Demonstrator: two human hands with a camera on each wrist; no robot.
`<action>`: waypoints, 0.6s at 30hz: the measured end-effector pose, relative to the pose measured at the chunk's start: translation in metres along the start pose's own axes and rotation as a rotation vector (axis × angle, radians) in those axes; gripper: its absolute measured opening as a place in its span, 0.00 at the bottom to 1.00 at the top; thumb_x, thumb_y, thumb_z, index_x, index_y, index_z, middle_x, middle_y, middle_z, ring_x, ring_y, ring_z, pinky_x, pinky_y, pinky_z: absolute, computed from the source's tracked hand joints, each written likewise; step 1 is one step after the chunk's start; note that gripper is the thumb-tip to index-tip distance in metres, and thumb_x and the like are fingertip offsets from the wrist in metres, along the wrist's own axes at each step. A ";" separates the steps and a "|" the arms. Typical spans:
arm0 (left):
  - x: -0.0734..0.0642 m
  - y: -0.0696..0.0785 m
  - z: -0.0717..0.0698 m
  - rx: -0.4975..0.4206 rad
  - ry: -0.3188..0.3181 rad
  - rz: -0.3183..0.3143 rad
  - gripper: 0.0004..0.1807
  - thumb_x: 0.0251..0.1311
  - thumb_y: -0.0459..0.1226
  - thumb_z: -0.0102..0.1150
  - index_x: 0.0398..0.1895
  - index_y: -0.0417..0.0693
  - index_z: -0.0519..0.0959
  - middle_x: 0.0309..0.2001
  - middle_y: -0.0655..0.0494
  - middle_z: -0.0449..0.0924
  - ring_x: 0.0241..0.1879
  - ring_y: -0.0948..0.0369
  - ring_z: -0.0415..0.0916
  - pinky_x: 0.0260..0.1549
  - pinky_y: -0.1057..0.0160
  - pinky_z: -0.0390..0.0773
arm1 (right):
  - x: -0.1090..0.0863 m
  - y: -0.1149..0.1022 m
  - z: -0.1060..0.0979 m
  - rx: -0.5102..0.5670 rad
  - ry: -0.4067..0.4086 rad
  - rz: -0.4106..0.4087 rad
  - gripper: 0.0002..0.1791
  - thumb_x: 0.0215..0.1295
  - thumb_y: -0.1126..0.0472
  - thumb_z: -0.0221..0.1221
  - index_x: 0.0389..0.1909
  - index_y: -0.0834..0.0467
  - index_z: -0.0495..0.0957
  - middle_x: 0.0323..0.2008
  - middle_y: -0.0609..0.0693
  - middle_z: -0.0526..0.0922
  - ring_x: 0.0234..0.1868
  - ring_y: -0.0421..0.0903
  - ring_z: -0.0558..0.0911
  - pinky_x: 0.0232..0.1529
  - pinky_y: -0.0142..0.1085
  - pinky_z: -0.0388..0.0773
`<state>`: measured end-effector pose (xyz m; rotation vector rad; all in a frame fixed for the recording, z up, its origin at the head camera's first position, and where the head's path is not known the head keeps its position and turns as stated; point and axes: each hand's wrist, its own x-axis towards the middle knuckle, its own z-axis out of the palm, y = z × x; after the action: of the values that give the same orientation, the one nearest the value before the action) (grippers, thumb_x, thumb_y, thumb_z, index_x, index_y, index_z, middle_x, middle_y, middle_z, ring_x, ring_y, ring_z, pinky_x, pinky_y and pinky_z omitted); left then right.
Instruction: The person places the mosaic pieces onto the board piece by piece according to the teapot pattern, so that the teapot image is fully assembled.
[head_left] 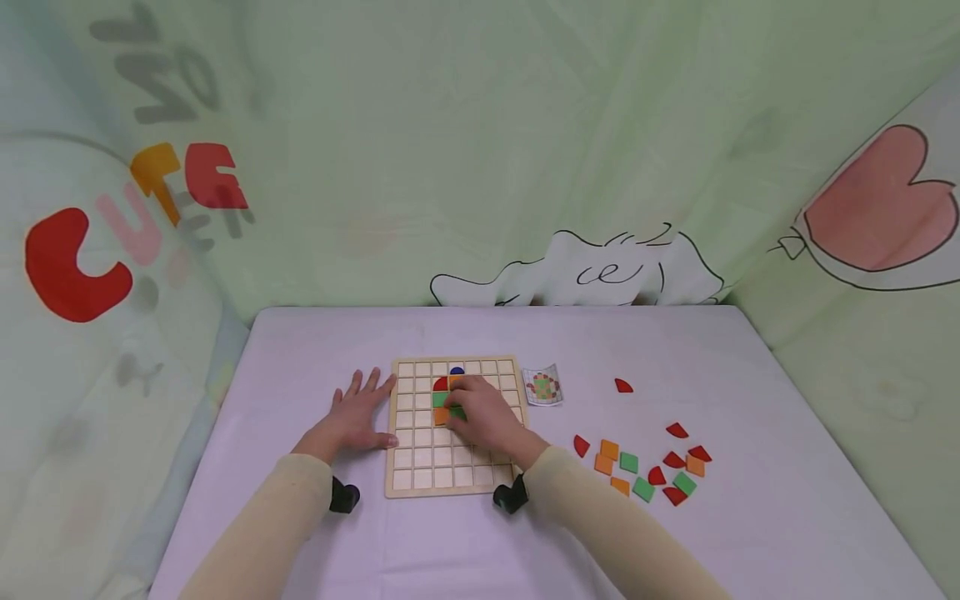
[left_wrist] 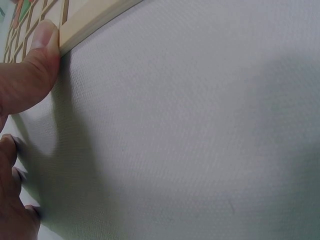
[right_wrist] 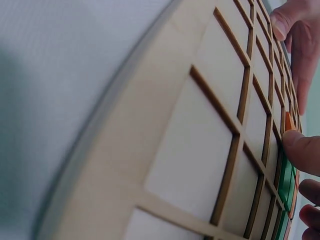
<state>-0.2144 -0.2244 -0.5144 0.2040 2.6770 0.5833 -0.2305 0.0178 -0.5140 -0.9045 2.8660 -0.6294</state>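
Note:
A wooden grid board (head_left: pixel 423 480) lies on the table. My left hand (head_left: pixel 356 419) has its fingers spread beside the board's left side, and its thumb (left_wrist: pixel 46 37) rests on the frame. Over the middle of the board, my right hand (head_left: pixel 487 414) pinches a green square tile (head_left: pixel 457 412) low in the grid between thumb and fingers. The right wrist view shows the thumb (right_wrist: pixel 302 152) at green tiles (right_wrist: pixel 286 182). Near those fingers sit a red quarter-circle (head_left: pixel 440 384), a green tile (head_left: pixel 440 400) and an orange tile (head_left: pixel 441 417). A blue piece (head_left: pixel 457 371) is in the top row.
A small printed pattern card (head_left: pixel 542 386) lies at the board's right edge. Farther right are scattered loose orange tiles (head_left: pixel 609 450), green tiles (head_left: pixel 643 489) and red quarter-circles (head_left: pixel 677 430). One red piece (head_left: pixel 623 386) lies apart. Fabric walls (head_left: pixel 480 150) stand behind and beside the table.

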 end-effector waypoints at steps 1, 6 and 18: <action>0.000 0.000 0.000 0.000 0.001 0.000 0.59 0.53 0.48 0.77 0.83 0.47 0.51 0.83 0.39 0.39 0.82 0.36 0.30 0.76 0.30 0.38 | 0.000 0.000 0.001 -0.008 0.001 0.000 0.10 0.63 0.61 0.70 0.42 0.60 0.87 0.59 0.58 0.81 0.64 0.57 0.76 0.67 0.50 0.75; 0.000 0.001 -0.001 0.000 -0.004 0.000 0.59 0.53 0.49 0.77 0.83 0.47 0.51 0.83 0.38 0.39 0.82 0.36 0.30 0.76 0.30 0.38 | -0.001 -0.001 0.003 -0.040 0.005 -0.002 0.11 0.63 0.58 0.71 0.43 0.58 0.87 0.58 0.56 0.82 0.63 0.56 0.77 0.68 0.48 0.75; 0.001 -0.001 0.001 -0.007 0.004 0.008 0.59 0.53 0.48 0.77 0.83 0.47 0.51 0.83 0.38 0.39 0.82 0.36 0.31 0.76 0.29 0.38 | -0.003 -0.001 0.008 -0.050 0.070 -0.028 0.07 0.65 0.59 0.69 0.40 0.58 0.87 0.53 0.55 0.83 0.58 0.54 0.80 0.69 0.48 0.73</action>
<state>-0.2151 -0.2248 -0.5164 0.2119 2.6783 0.5966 -0.2257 0.0159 -0.5205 -0.9494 2.9482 -0.6062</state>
